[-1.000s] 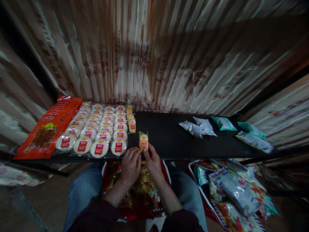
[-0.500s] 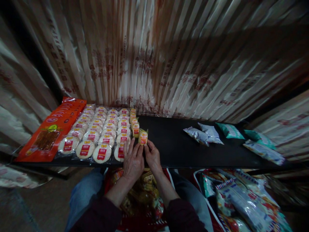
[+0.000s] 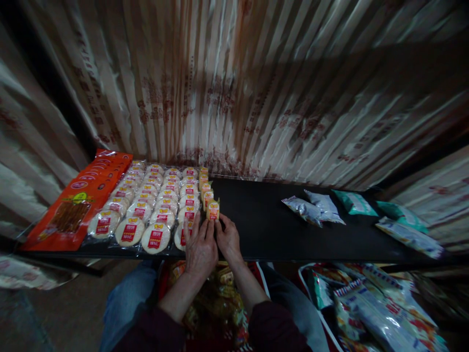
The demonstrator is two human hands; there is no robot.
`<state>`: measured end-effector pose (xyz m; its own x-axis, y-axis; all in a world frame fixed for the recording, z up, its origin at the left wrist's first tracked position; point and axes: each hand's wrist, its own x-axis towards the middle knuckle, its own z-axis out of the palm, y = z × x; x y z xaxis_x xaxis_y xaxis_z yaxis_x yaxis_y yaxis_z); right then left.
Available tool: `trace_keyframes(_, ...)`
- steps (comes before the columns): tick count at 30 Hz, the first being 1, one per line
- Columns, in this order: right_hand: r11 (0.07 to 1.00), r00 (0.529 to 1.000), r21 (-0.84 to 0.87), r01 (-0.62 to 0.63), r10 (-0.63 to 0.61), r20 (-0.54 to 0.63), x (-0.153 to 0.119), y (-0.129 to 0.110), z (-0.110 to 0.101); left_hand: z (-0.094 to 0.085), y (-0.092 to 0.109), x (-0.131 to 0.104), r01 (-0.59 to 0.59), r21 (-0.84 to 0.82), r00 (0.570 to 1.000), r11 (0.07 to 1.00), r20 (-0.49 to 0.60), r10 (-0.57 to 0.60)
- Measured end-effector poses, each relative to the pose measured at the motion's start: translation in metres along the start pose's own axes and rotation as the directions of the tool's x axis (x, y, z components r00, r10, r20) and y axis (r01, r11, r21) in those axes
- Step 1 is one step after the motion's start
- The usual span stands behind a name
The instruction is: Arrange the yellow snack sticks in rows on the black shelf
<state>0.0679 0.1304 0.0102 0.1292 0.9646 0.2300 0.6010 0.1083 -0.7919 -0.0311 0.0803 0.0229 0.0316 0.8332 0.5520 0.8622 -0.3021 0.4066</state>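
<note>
A small yellow snack packet (image 3: 213, 210) stands at the near end of a short column of similar yellow packets (image 3: 203, 177). My left hand (image 3: 201, 249) has its fingertips at the packet's lower left edge, and its outer fingers reach over the nearest wrapped rice cracker (image 3: 180, 236). On the other side, my right hand (image 3: 229, 240) pinches the packet's lower right edge with bent fingers. Left of the column, round white rice crackers (image 3: 155, 238) in clear wrappers with red labels lie overlapped in several rows on the black shelf (image 3: 256, 225).
Orange snack bags (image 3: 78, 195) lie at the shelf's left end. Silver-white bags (image 3: 324, 207) and green bags (image 3: 353, 202) lie to the right. Below the front edge are a basket of yellow packets (image 3: 227, 288) and another basket of larger bags (image 3: 384, 308). Striped, printed sheeting (image 3: 234, 88) hangs behind.
Both hands have moved the yellow packet slightly left, closer to the column of yellow packets. The whole view has shifted a little.
</note>
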Motion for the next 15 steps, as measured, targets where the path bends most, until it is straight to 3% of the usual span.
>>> trace_keyframes(15,0.99,0.997,-0.128,0.055,-0.048,0.055,0.01,-0.005,0.002,0.012,-0.003,0.001,0.063,0.049,0.998,0.997,0.007,-0.063)
